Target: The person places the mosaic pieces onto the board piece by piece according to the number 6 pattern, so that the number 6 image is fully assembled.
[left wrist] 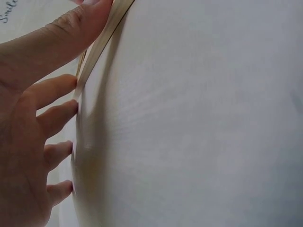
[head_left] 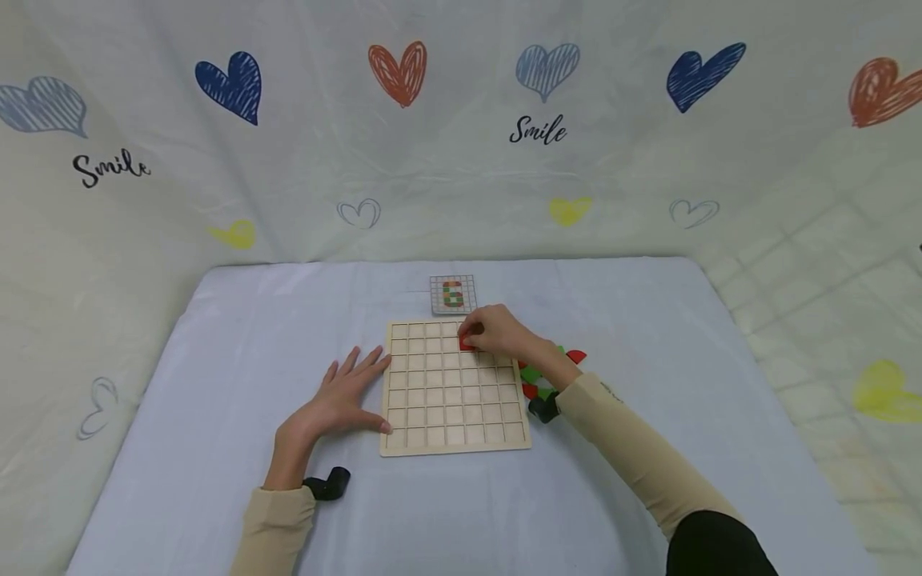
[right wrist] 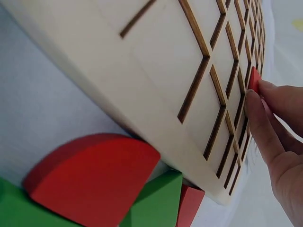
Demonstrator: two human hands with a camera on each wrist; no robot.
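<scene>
Between thumb and fingertips, my right hand (head_left: 495, 330) pinches a small red block (head_left: 466, 344) over the upper right part of a wooden grid board (head_left: 446, 396). The right wrist view shows the red block (right wrist: 254, 79) standing at the board's far squares, partly hidden by the fingers. My left hand (head_left: 342, 406) lies spread at the board's left side, its thumb and a fingertip touching the edge. In the left wrist view the fingers of the left hand (left wrist: 28, 123) are extended along the table.
Behind the board lies a small pattern card (head_left: 453, 295) showing a red and green figure on a grid. Several loose blocks lie at the board's right side, among them a red quarter-round block (right wrist: 99, 175) and a green block (right wrist: 154, 201). A white cloth (head_left: 302, 312) covers the table.
</scene>
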